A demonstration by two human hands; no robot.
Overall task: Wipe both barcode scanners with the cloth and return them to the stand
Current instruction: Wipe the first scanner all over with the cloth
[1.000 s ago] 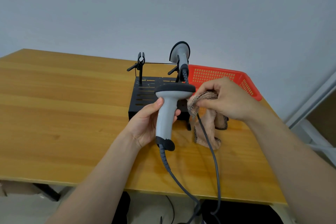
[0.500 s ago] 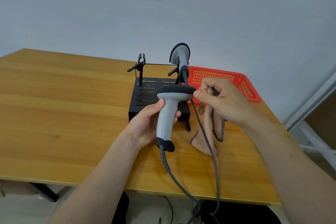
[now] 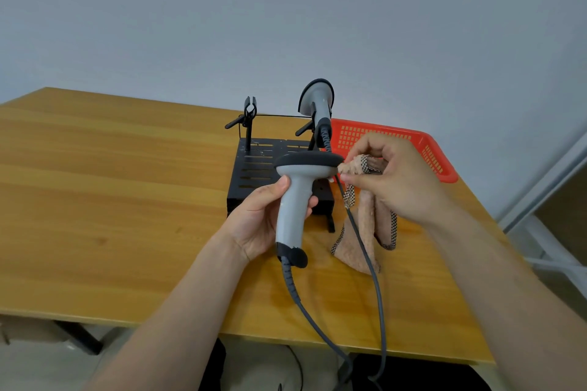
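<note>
My left hand [image 3: 259,220] grips the handle of a grey barcode scanner [image 3: 293,200], held upright above the table with its black-rimmed head on top. My right hand [image 3: 394,181] pinches a tan cloth [image 3: 365,225] with a checkered edge and presses a bunched corner against the right end of the scanner's head; the rest of the cloth hangs down to the tabletop. A second grey scanner [image 3: 316,101] sits in the right holder of the black stand [image 3: 254,168]. The stand's left holder [image 3: 249,111] is empty.
A red plastic basket [image 3: 428,149] sits behind my right hand at the table's right edge. Two dark cables [image 3: 365,251] run from the scanners over the wooden table's [image 3: 111,200] front edge. A white frame stands at the far right.
My right hand shifted the cloth from below the scanner's head up to its right end, regripping it so a bunched corner now touches the head. The left hand kept the scanner nearly still.
</note>
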